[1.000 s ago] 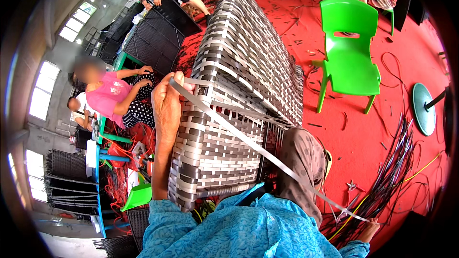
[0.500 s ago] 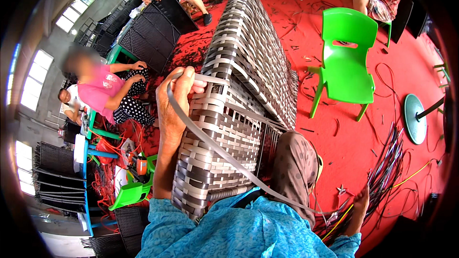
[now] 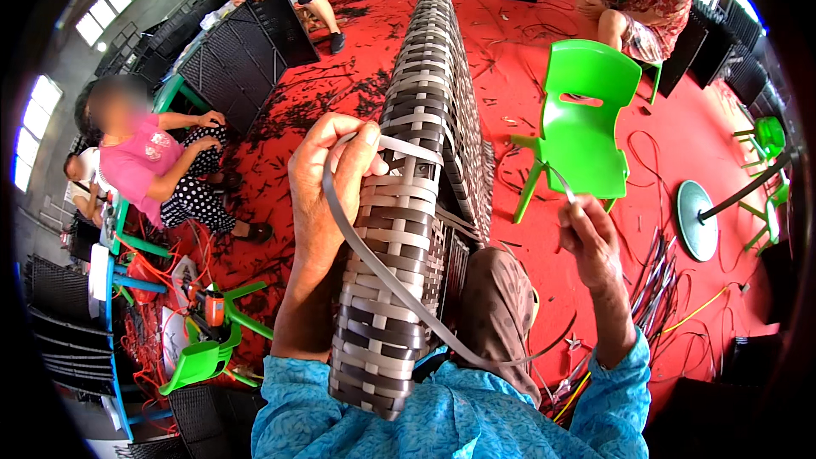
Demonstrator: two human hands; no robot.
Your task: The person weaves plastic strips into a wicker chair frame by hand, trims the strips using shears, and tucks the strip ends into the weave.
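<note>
A woven furniture piece [image 3: 381,323], banded in grey, silver and dark brown strips, stands tilted between my arms and against my knee. My left hand [image 3: 327,178] is at its upper near edge, thumb and fingers pinching a flat grey weaving strip [image 3: 388,279]. This strip passes over the edge under the fingers, then hangs in a long loop across the front toward my lap. Off to the right, my right hand [image 3: 592,242] is raised with fingers closed on a thin grey strip [image 3: 561,183] whose end sticks up past the fingertips.
A green chair [image 3: 586,110] faces me on the red floor. Loose strips [image 3: 659,280] lie in a bundle at right, by a round teal base [image 3: 697,221] with a pole. A person in pink [image 3: 144,161] sits at left, near a small green chair [image 3: 195,365] and an orange tool [image 3: 212,308].
My right hand has risen from the strip bundle on the floor, now holding a thin strip. The woven piece has turned so its narrow edge faces me; my left hand keeps its pinch.
</note>
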